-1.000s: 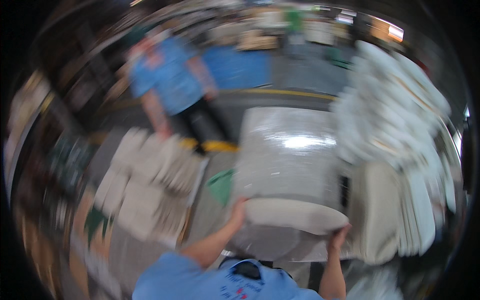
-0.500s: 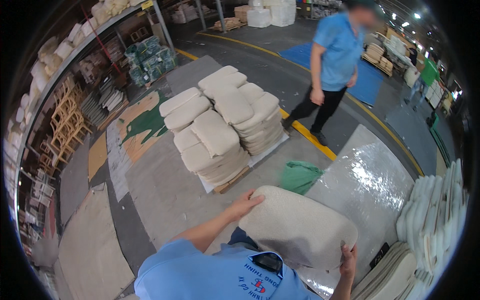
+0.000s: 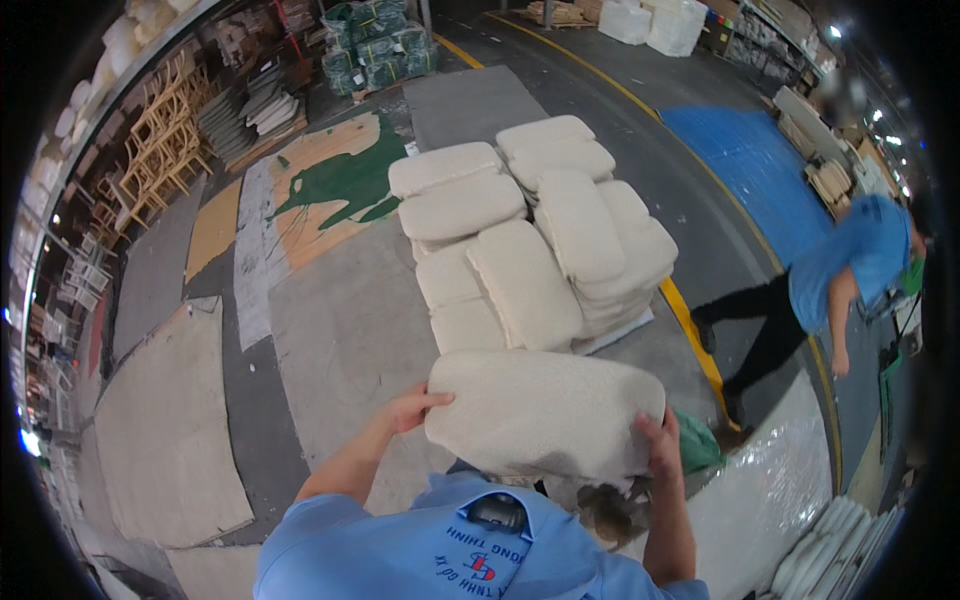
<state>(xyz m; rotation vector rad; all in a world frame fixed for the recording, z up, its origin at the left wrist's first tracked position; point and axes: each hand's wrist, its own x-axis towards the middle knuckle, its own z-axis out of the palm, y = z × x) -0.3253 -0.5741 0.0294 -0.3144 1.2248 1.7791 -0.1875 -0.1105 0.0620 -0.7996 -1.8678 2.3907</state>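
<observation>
A cream-coloured upholstered cushion, textured and rounded at the corners, is held level in front of my body. My left hand grips its left end, thumb on top and fingers underneath. At the right end my right hand clasps the edge, thumb over the top. Just beyond the held cushion, piles of similar cream cushions stand side by side on a low base. The far edge of the held cushion overlaps the nearest pile in view.
To the right a person in a blue shirt walks near a yellow floor line. A green bag and a clear plastic sheet lie right of me. Stacked wooden chair frames stand far left. White padded pieces sit lower right.
I have turned to the right, and the held cushion has come closer to the piles and more level. The person in blue has walked farther right. Both hands keep their hold.
</observation>
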